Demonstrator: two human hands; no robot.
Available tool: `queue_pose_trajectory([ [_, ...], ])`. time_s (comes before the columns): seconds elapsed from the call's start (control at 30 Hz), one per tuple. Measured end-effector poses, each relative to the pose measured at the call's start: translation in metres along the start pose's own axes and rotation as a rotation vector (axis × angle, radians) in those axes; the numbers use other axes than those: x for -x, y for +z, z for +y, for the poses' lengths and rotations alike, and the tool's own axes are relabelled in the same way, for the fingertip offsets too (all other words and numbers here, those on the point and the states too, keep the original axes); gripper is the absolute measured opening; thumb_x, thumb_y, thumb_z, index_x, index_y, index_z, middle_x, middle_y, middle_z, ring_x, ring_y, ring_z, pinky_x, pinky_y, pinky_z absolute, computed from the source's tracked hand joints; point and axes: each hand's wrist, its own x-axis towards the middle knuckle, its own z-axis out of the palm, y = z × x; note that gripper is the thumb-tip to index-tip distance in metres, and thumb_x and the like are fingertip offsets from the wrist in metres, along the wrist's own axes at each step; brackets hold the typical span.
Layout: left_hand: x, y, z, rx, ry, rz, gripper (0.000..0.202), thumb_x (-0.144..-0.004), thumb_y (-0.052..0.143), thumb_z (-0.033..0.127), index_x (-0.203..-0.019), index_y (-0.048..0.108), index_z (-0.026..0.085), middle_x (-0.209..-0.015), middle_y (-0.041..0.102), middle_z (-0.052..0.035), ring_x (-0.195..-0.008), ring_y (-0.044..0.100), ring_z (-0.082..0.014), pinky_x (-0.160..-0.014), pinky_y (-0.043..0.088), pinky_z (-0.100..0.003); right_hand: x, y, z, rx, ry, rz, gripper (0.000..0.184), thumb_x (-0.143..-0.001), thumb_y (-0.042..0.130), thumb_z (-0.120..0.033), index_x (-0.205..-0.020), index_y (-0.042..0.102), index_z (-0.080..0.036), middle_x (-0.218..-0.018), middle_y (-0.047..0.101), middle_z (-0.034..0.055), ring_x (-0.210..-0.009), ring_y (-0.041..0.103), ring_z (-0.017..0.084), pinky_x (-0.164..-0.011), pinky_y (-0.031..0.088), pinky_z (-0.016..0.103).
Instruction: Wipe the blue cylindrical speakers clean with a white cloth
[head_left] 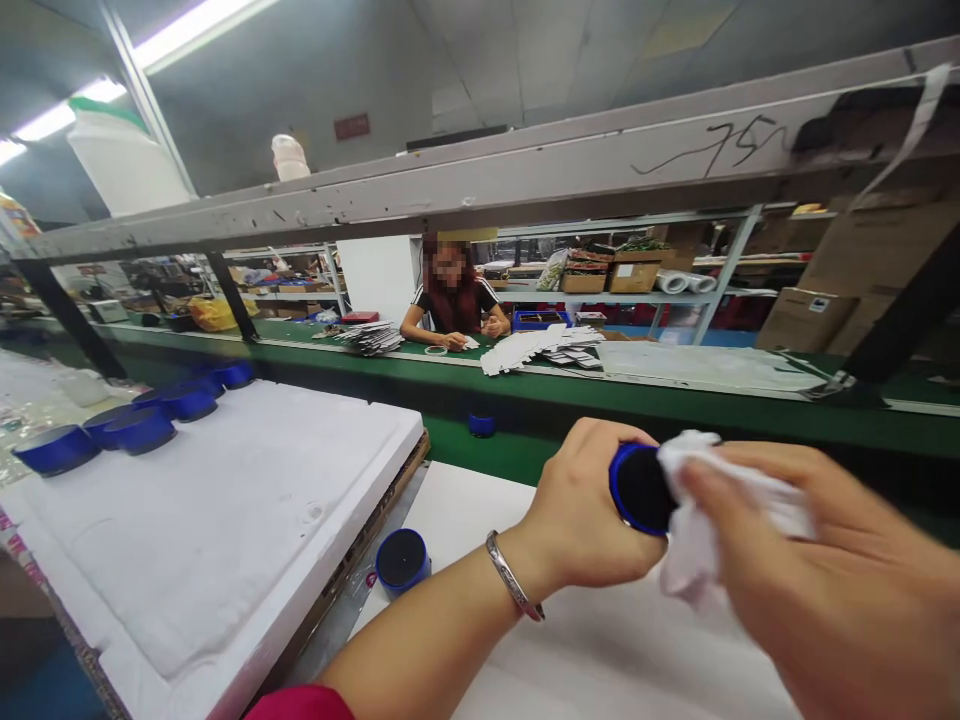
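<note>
My left hand [585, 510] is wrapped round a small round blue speaker [637, 488] with a black mesh face, held above the white table top [570, 650]. A metal bracelet [511, 577] sits on that wrist. My right hand [832, 570] pinches a white cloth [697, 520] and presses it against the speaker's face. Another blue speaker [402, 560] stands on the table near the edge of the foam pad, below and left of my left forearm.
A thick white foam pad [225, 510] lies at left, with several blue speakers [142, 425] along its far edge. One more blue speaker [481, 424] rides the green conveyor belt [675, 410]. A co-worker [454, 300] sits across it among stacks of white cards [532, 348]. A metal shelf rail [525, 170] spans overhead.
</note>
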Motion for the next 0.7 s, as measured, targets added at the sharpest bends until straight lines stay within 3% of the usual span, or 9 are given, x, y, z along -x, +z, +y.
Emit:
queue_pose_trajectory([
  [0.07, 0.000, -0.003, 0.002, 0.022, -0.006, -0.008, 0.058, -0.069, 0.087, 0.023, -0.121, 0.062, 0.025, -0.123, 0.072, -0.0091, -0.113, 0.074, -0.0319, -0.106, 0.069, -0.050, -0.006, 0.006, 0.003, 0.024, 0.118, -0.044, 0.048, -0.062, 0.073, -0.071, -0.080, 0.081, -0.027, -0.082, 0.076, 0.0119, -0.078, 0.071, 0.035, -0.072, 0.060, 0.048],
  [0.13, 0.000, -0.006, 0.005, 0.053, -0.001, -0.009, 0.058, -0.068, 0.085, 0.020, -0.122, 0.062, 0.025, -0.125, 0.072, -0.0090, -0.115, 0.074, -0.0318, -0.108, 0.068, -0.050, -0.020, 0.007, 0.008, 0.025, 0.273, -0.091, 0.044, -0.054, 0.072, -0.065, -0.073, 0.078, -0.026, -0.073, 0.073, 0.0121, -0.064, 0.066, 0.033, -0.056, 0.053, 0.046],
  [0.27, -0.001, -0.007, 0.006, 0.034, 0.000, -0.020, 0.060, -0.067, 0.082, 0.018, -0.123, 0.062, 0.025, -0.127, 0.073, -0.0087, -0.118, 0.075, -0.0320, -0.109, 0.068, -0.048, -0.033, -0.005, 0.011, -0.046, 0.401, -0.103, 0.050, -0.059, 0.084, -0.063, -0.089, 0.084, -0.023, -0.061, 0.064, 0.0058, -0.049, 0.057, 0.028, -0.042, 0.043, 0.040],
  [0.33, -0.002, -0.005, 0.003, -0.015, 0.028, -0.021, 0.060, -0.069, 0.082, 0.017, -0.124, 0.061, 0.026, -0.129, 0.073, -0.0087, -0.121, 0.074, -0.0322, -0.110, 0.068, -0.047, -0.021, -0.008, 0.007, -0.083, 0.297, -0.077, 0.049, -0.065, 0.089, -0.063, -0.094, 0.087, -0.023, -0.067, 0.069, 0.0056, -0.054, 0.061, 0.028, -0.046, 0.047, 0.039],
  [0.43, -0.001, -0.003, -0.004, -0.072, 0.088, 0.001, 0.058, -0.072, 0.084, 0.020, -0.125, 0.060, 0.026, -0.128, 0.073, -0.0089, -0.122, 0.074, -0.0321, -0.108, 0.068, -0.045, 0.005, -0.005, -0.002, -0.085, -0.166, -0.010, 0.030, -0.084, 0.082, -0.055, -0.094, 0.087, -0.027, -0.090, 0.080, 0.0061, -0.078, 0.076, 0.029, -0.069, 0.061, 0.038],
  [0.5, -0.001, -0.005, -0.008, -0.080, 0.112, 0.021, 0.057, -0.075, 0.085, 0.022, -0.126, 0.060, 0.026, -0.129, 0.073, -0.0098, -0.119, 0.075, -0.0316, -0.106, 0.068, -0.046, 0.014, -0.001, -0.005, -0.118, -0.438, -0.128, 0.020, -0.097, 0.075, -0.047, -0.093, 0.085, -0.031, -0.097, 0.082, 0.0030, -0.084, 0.077, 0.024, -0.080, 0.063, 0.035],
  [0.53, -0.002, -0.008, -0.010, -0.084, 0.126, 0.032, 0.057, -0.076, 0.084, 0.022, -0.127, 0.060, 0.025, -0.129, 0.072, -0.0103, -0.119, 0.075, -0.0315, -0.106, 0.068, -0.046, 0.012, 0.000, -0.004, -0.129, -0.490, -0.237, 0.021, -0.100, 0.073, -0.048, -0.093, 0.085, -0.032, -0.097, 0.081, 0.0020, -0.081, 0.076, 0.023, -0.078, 0.062, 0.034],
  [0.63, -0.005, -0.020, -0.009, -0.095, 0.168, 0.059, 0.055, -0.075, 0.080, 0.019, -0.127, 0.060, 0.024, -0.128, 0.071, -0.0107, -0.121, 0.074, -0.0316, -0.108, 0.067, -0.046, -0.012, -0.004, 0.012, 0.077, -0.314, -0.628, 0.036, -0.084, 0.066, -0.065, -0.078, 0.083, -0.035, -0.085, 0.079, 0.0052, -0.068, 0.074, 0.027, -0.063, 0.058, 0.039],
  [0.7, -0.007, -0.027, -0.006, -0.077, 0.155, 0.046, 0.056, -0.074, 0.077, 0.018, -0.127, 0.060, 0.024, -0.127, 0.071, -0.0101, -0.121, 0.073, -0.0310, -0.107, 0.066, -0.045, -0.035, -0.011, 0.026, 0.339, -0.127, -0.715, 0.032, -0.059, 0.061, -0.065, -0.055, 0.071, -0.034, -0.065, 0.070, 0.0104, -0.053, 0.068, 0.033, -0.051, 0.050, 0.045],
])
